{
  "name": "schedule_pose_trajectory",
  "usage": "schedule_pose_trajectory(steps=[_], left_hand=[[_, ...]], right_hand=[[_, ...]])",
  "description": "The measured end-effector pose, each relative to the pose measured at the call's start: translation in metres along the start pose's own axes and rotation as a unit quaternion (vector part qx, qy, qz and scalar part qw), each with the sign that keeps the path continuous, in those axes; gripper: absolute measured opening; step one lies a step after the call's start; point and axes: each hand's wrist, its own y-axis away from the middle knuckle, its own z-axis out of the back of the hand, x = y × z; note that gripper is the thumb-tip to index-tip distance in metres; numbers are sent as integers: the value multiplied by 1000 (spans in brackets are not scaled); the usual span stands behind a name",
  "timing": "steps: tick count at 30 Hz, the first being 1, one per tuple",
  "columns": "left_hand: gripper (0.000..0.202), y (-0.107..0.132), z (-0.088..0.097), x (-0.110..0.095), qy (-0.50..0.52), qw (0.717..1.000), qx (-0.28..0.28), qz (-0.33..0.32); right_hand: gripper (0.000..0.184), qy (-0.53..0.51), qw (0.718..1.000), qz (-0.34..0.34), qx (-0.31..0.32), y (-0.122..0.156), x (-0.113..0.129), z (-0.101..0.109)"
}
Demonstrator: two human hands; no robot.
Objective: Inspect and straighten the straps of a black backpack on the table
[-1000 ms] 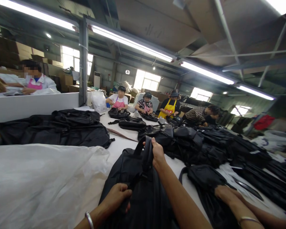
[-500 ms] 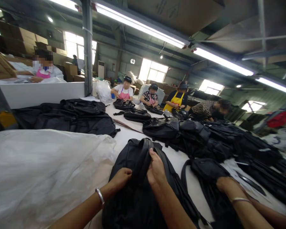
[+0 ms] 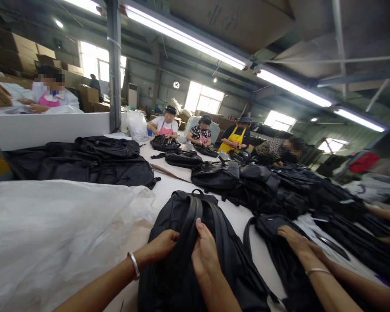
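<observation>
A black backpack (image 3: 169,281) lies on the table in front of me, its shoulder straps facing up and its small top handle at the far end. My left hand (image 3: 164,243), with a silver bangle at the wrist, is closed on the left edge of a shoulder strap (image 3: 189,221). My right hand (image 3: 205,249) grips the same strap from the other side, thumb pointing up along it. Part of each hand's fingers is hidden behind the strap. The second strap (image 3: 218,221) runs just to the right of my right hand.
Clear plastic sheeting (image 3: 58,234) covers the table at left. Black bags (image 3: 110,167) are piled behind it, and more (image 3: 263,182) lie at right. Beside me, a co-worker's hands (image 3: 295,240) rest on another black backpack (image 3: 273,225). Several people work across the table (image 3: 172,180).
Both hands have shifted slightly down along the strap toward me, and the strap lies lower, showing the top handle. The neighbour's hand has moved left over the other backpack. The view has turned slightly.
</observation>
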Motion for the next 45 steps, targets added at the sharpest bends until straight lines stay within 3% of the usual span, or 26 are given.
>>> schedule_pose_trajectory(steps=[4,9,14,19,25,30,38,45], left_hand=[[18,4,3,3,-28,999,-9,-13],[16,3,5,11,-46,998,-48,9],[31,-5,2,19,-64,994,-67,51],[36,-10,1,24,-70,993,-74,67],[33,-9,0,26,-58,992,-81,77],[32,-8,1,26,-44,992,-84,80],[47,-6,-1,23,-16,993,-72,95],[49,-8,-3,26,-1,991,-78,110]], right_hand=[[28,-1,1000,2,7,-3,1,1],[30,10,998,-27,60,-13,10,5],[34,174,978,-1,118,-16,34,5],[35,364,918,86,128,-14,42,6],[39,366,901,-26,232,-13,62,2],[32,295,931,-30,212,-21,81,5],[33,210,961,41,175,-26,69,10],[33,202,963,58,167,-32,68,15]])
